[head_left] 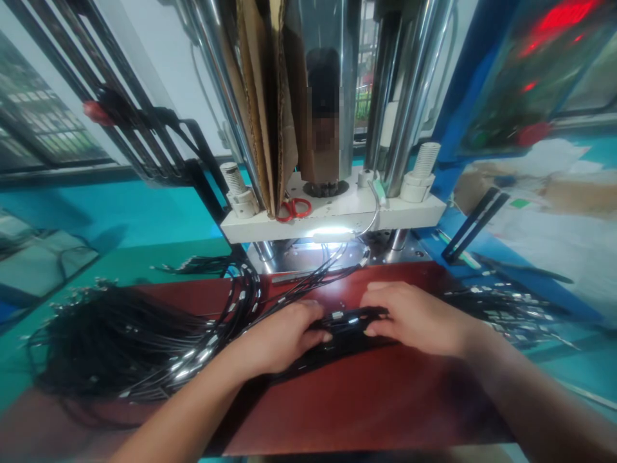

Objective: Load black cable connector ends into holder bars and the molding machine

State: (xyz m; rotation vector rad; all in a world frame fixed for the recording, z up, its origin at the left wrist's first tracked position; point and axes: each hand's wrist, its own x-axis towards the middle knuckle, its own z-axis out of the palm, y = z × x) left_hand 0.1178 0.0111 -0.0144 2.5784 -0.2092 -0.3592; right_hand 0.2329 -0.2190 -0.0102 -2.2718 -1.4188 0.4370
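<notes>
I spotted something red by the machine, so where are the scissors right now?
In the head view, the red-handled scissors lie on the machine's white platform, left of centre, at the foot of the upright cardboard sheets, beyond both hands.

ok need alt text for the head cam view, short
Two bare hands, left hand and right hand, press on a small black fixture holding cable ends on a red-brown worktop. A heap of black cables lies left; a white press machine stands behind.

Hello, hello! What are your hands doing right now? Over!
Left hand and right hand both pressing on the black fixture. It lies flat on the red mat. Black cable pile lies left, touching nothing in hand.
</notes>
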